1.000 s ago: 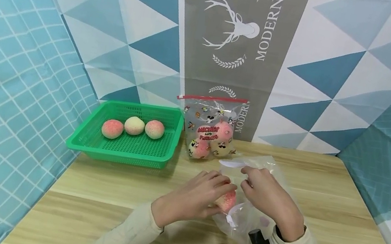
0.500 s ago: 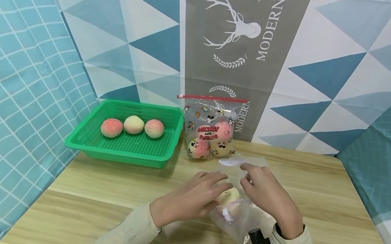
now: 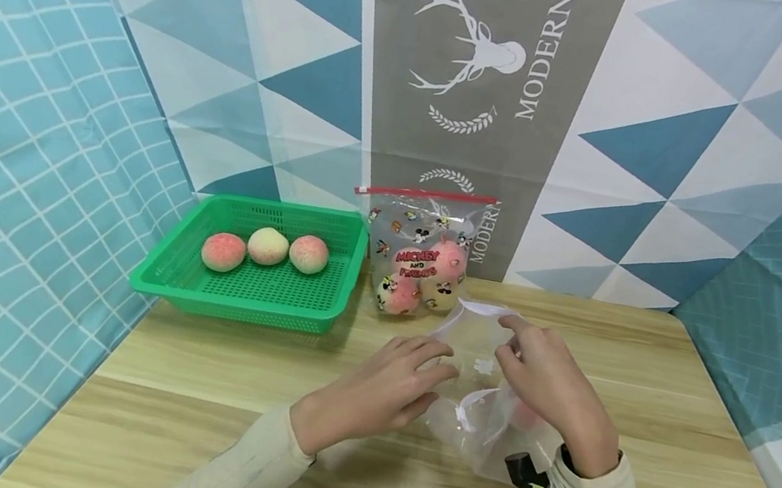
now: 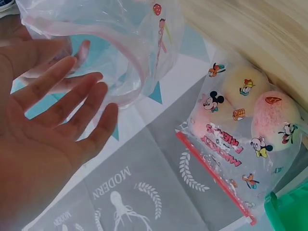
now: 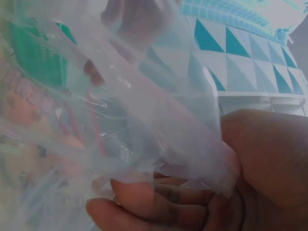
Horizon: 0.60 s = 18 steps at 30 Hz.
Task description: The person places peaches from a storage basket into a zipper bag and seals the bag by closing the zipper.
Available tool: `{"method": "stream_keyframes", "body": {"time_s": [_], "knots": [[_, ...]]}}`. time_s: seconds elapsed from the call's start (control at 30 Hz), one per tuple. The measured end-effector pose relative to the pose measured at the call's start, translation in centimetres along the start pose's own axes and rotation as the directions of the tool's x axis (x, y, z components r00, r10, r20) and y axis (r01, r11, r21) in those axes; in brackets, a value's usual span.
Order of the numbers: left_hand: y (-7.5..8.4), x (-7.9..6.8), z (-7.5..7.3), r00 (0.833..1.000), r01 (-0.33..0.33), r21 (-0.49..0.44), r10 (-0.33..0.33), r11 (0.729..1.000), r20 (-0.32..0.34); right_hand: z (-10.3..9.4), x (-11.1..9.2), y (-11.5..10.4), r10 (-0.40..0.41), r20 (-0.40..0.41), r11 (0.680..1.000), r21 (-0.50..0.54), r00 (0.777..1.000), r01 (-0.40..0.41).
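A clear zip bag (image 3: pixel 477 350) lies in front of me with its mouth spread toward the left. My right hand (image 3: pixel 552 386) pinches the bag's edge; in the right wrist view, film runs between its thumb and fingers (image 5: pixel 178 204). Pink shows through the plastic where a peach (image 3: pixel 525 416) sits inside, partly hidden by the right hand. At the bag's mouth is my left hand (image 3: pixel 371 397), its fingers spread and loosely bent, with nothing in them. The left wrist view has these fingers (image 4: pixel 98 127) beside the round opening of the bag (image 4: pixel 137 62).
A green basket (image 3: pixel 237 312) at the back left holds three peaches (image 3: pixel 267 247). Against the wall cloth stands a red-zipped Mickey bag (image 3: pixel 427 228) with several peaches in it, just behind the clear bag. Wood-grain table (image 3: pixel 205 372) lies around them.
The peach left my left hand, passed through the bag's mouth and now lies deeper inside, to the right. My left hand has drawn slightly left; the right keeps its hold on the bag.
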<state>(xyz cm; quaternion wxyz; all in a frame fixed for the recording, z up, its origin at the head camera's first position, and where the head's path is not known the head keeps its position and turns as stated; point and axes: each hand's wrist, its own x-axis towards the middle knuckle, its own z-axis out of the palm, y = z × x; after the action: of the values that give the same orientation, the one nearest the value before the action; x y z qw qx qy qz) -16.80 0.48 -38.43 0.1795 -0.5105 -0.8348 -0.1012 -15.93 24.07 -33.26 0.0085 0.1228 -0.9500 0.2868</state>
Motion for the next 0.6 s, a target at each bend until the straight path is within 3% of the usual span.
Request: {"method": "stream_keyframes", "body": {"time_s": [0.13,0.6], "knots": [[-0.1,-0.6,-0.5,0.999,0.01,-0.021,-0.011,1.0,-0.049,-0.1,0.2,0.0,-0.003,-0.003,1.0,-0.003,1.0,0.003],[-1.9,-3.0,-0.6,0.993,0.064,-0.033,-0.067,0.997,-0.093,-0.1,0.0,-0.1,0.002,-0.002,1.0,-0.025,1.0,-0.002]]}}
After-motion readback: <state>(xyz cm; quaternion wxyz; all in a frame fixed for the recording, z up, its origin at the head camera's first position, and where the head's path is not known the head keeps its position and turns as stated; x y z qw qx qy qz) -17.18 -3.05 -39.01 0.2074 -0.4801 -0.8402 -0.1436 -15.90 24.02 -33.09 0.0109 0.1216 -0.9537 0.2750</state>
